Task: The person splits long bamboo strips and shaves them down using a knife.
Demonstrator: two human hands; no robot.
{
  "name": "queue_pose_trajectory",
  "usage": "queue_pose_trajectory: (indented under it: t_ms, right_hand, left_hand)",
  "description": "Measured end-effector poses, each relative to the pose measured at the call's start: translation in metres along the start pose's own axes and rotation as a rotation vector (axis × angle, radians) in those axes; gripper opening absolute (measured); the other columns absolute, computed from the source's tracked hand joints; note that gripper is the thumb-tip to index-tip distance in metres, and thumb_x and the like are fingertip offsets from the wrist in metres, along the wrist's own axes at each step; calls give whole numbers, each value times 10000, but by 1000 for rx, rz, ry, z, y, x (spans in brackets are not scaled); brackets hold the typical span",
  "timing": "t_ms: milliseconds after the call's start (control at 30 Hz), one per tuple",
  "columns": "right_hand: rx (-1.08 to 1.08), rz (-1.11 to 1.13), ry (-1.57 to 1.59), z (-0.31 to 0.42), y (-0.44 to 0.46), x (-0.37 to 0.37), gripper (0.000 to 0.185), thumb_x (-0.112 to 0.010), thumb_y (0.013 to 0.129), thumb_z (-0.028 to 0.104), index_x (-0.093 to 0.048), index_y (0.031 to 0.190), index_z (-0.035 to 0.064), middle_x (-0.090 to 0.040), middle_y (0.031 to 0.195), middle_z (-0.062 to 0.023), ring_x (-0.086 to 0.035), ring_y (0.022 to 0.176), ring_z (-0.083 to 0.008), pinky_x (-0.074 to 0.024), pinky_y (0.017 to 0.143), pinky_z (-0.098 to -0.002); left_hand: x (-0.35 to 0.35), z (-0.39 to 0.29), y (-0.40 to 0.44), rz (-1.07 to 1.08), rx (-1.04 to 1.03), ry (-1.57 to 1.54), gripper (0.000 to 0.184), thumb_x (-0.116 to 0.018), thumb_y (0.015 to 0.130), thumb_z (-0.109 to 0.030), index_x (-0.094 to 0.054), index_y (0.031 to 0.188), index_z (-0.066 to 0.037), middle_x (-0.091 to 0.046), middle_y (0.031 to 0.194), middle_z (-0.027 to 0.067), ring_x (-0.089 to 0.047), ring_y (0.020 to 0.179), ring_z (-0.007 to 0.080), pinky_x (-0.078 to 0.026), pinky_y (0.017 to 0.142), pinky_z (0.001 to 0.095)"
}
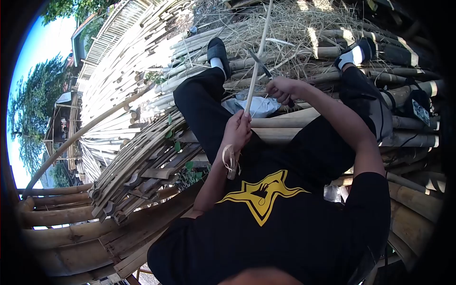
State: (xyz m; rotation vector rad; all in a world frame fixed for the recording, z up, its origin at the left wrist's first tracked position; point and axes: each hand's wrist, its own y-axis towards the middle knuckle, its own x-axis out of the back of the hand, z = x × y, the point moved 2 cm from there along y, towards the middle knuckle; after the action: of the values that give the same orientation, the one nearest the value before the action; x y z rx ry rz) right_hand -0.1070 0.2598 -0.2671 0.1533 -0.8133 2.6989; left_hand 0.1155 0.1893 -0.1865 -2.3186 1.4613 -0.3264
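Note:
My left hand (237, 130) is closed around a long, pale bamboo strip (256, 66). The strip runs from near my chest up past the top edge of the view, and curled shavings hang by its lower end. In my right hand (284, 90) is the handle of a knife (260, 63), gripped in a fist. Its dark, narrow blade points up and left and crosses the strip a little above my left hand. Whether the edge touches the strip I cannot tell.
A white plastic bag (259, 107) lies between my legs. Dry shavings (294, 47) cover bamboo poles around my feet. Stacked split bamboo (137, 166) fills the left side, with a long curved pole (85, 128) beyond it. Thick bamboo poles (71, 237) are close by at lower left.

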Motion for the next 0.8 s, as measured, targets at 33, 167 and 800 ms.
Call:
queue_pose_trajectory:
  t_ms: [33, 167, 800]
  right_hand:
    - [-6, 224, 102, -1, -2, -16, 253, -538, 742, 202, -574, 660, -34, -535, 528, -134, -525, 395, -251, -434, 391, -370]
    - [333, -77, -707, 41, -58, -54, 269, -546, 662, 181, -619, 759, -59, -608, 746, -263, -614, 782, -393, -492, 732, -458]
    - [16, 46, 4, 1, -14, -2, 221, -561, 829, 242, -551, 749, 36, -427, 522, 9, -387, 371, -88, -321, 349, -251]
  left_hand:
    - [3, -1, -1, 11, 25, -14, 251, -363, 980, -279, -414, 824, -90, -274, 515, -57, -235, 333, 28, -186, 297, 187]
    - [0, 2, -9, 27, 30, -15, 248, -357, 982, -277, -412, 826, -92, -271, 519, -60, -231, 335, 27, -189, 298, 186]
    - [22, 12, -12, 219, 190, -314, 229, -369, 975, -277, -411, 849, -90, -260, 533, -56, -225, 360, 35, -222, 311, 196]
